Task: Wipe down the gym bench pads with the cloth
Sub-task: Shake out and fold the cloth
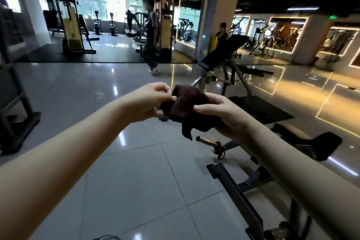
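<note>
A dark maroon cloth (188,106) is bunched up in front of me at chest height, held by both hands. My left hand (148,101) pinches its left edge with thumb and fingertips. My right hand (222,113) grips its right side, thumb on top. A corner of the cloth hangs down below. A black inclined bench pad (224,50) stands ahead on the right, well beyond my hands. Its flat black seat pad (259,108) lies lower, behind my right hand.
A black bench frame (239,195) with a metal peg (209,142) sits on the tiled floor at lower right. A dark machine base (17,126) stands at the left. A person (152,39) walks in the middle distance; another person (222,33) stands by the pillar.
</note>
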Action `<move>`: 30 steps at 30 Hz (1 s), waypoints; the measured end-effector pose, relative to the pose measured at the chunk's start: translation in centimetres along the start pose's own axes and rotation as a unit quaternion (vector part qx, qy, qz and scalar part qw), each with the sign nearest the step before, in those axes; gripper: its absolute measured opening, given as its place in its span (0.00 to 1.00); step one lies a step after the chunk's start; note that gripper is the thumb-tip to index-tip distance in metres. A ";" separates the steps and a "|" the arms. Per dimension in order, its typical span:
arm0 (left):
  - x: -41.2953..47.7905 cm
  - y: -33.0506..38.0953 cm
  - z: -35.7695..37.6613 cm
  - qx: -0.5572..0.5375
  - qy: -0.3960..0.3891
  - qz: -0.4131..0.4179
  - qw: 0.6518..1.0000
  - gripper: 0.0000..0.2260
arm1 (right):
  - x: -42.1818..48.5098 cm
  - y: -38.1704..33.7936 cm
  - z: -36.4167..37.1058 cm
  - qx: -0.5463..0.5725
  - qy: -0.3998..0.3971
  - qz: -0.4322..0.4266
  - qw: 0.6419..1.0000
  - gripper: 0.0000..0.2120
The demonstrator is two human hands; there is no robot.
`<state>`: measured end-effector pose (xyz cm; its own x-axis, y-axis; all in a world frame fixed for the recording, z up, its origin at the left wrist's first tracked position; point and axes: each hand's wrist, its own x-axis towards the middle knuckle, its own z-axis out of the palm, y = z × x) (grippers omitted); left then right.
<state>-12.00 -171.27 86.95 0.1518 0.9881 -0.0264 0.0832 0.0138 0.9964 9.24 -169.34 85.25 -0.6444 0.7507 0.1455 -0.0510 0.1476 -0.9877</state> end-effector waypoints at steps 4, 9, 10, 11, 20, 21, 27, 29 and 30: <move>9.1 -2.3 -1.4 0.015 -0.047 -0.027 0.998 0.03 | 6.9 2.4 -3.5 -0.012 0.024 -0.001 1.000 0.18; 21.4 -4.8 -5.8 0.026 -0.112 -0.055 0.992 0.14 | 17.0 5.8 -7.6 -0.077 0.111 -0.017 0.991 0.12; 24.3 -5.0 -6.9 0.011 -0.120 -0.053 0.991 0.14 | 19.5 6.6 -8.8 -0.096 0.154 -0.015 0.983 0.11; 27.2 -5.0 -7.9 -0.003 -0.128 -0.049 0.991 0.16 | 22.3 7.3 -10.1 -0.104 0.190 -0.014 0.976 0.10; 53.5 -3.6 -18.5 0.043 -0.105 0.083 0.990 0.13 | 47.8 10.0 -23.4 0.005 0.298 0.032 0.954 0.13; 55.8 -3.7 -19.3 0.031 -0.092 0.080 0.992 0.13 | 49.5 10.7 -24.7 0.015 0.311 0.033 0.950 0.09; 68.1 -7.3 -21.7 0.005 -0.084 0.042 0.996 0.17 | 57.5 15.5 -32.1 0.042 0.350 0.099 0.931 0.18; 72.1 -8.8 -21.8 -0.027 -0.090 0.018 0.995 0.18 | 60.1 17.3 -35.2 0.033 0.325 0.127 0.937 0.15; 74.2 -9.7 -21.8 -0.041 -0.097 0.007 0.994 0.16 | 61.4 18.4 -37.0 0.026 0.318 0.136 0.938 0.13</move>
<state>-23.00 -94.69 77.08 0.3397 0.9403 -0.0195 0.0001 0.0207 0.9998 -3.03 -96.74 78.11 -0.0550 0.9907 -0.1245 0.0023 -0.1245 -0.9922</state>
